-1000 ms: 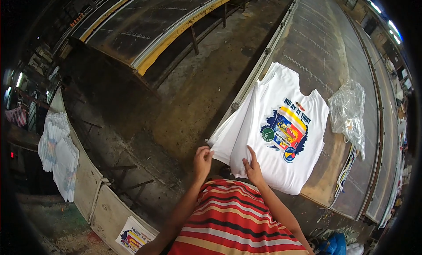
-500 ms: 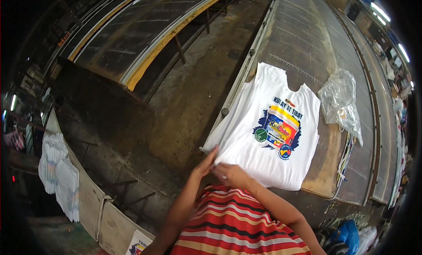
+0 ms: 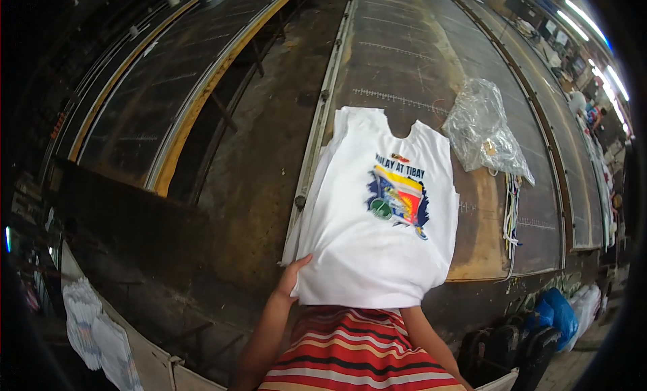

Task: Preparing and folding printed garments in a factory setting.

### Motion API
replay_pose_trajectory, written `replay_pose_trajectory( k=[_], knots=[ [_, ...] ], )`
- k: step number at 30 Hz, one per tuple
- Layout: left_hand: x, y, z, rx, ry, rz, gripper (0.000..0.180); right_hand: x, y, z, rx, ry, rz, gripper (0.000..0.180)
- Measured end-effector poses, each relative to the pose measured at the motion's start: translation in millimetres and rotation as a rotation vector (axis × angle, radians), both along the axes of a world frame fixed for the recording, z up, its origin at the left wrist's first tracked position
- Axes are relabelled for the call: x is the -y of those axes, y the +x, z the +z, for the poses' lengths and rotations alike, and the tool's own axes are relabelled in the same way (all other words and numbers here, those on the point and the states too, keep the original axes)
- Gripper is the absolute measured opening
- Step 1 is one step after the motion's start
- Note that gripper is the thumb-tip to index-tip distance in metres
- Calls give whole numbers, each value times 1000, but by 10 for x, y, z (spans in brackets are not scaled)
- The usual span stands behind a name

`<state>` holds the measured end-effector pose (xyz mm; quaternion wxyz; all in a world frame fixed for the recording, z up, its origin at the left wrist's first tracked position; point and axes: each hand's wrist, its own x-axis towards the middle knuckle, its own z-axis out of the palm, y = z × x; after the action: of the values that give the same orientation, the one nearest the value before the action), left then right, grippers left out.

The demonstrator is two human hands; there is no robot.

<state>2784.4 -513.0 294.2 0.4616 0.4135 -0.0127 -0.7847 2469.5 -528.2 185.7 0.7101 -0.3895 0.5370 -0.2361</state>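
A white sleeveless shirt [image 3: 371, 273] with a colourful print on its front lies on top of other white shirts at the near end of the long table. Its neck opening points away from me. My left hand [image 3: 291, 278] is closed at the lower left corner of the shirt, gripping the cloth edge. The right forearm [image 3: 419, 330] reaches under the near hem toward its right end. Cloth covers my right hand, so its fingers are hidden.
A crumpled clear plastic bag [image 3: 482, 125] and a bundle of thin cords [image 3: 512, 212] lie right of the shirts. Further left runs another long table with a yellow edge [image 3: 195, 114]. White garments [image 3: 101, 330] hang over a rail at lower left. Blue bags [image 3: 556, 317] sit at lower right.
My right hand has moved from beside the left hand rightward and under the hem. The top shirt's lower part has shifted and its print is now creased. The view has turned.
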Motion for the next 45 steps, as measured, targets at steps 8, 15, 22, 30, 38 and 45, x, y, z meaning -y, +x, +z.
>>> replay_pose_trajectory(
  k=[8, 15, 22, 30, 38, 45],
  knots=[
    [534, 160, 74, 53, -54, -55, 46, 413, -1224, -213, -503, -410, -247, 35],
    [2540, -52, 864, -309, -481, 86, 54, 2766, -1556, 1468, -720, -985, -449, 29],
    [2342, -77, -476, -27, -149, 107, 79, 2116, -1577, 1027, -421, -723, -345, 18],
    [2179, -267, -1313, 99, -38, 232, 88, 1229, -1671, 330, 169, -36, -517, 40],
    [2989, -629, -540, 634, -250, 177, 40, 2316, -1669, -293, 659, 298, -711, 63],
    [2083, -692, 1047, 413, -515, 108, 50, 2843, -1577, 1135, 760, -440, -732, 54]
  ],
)
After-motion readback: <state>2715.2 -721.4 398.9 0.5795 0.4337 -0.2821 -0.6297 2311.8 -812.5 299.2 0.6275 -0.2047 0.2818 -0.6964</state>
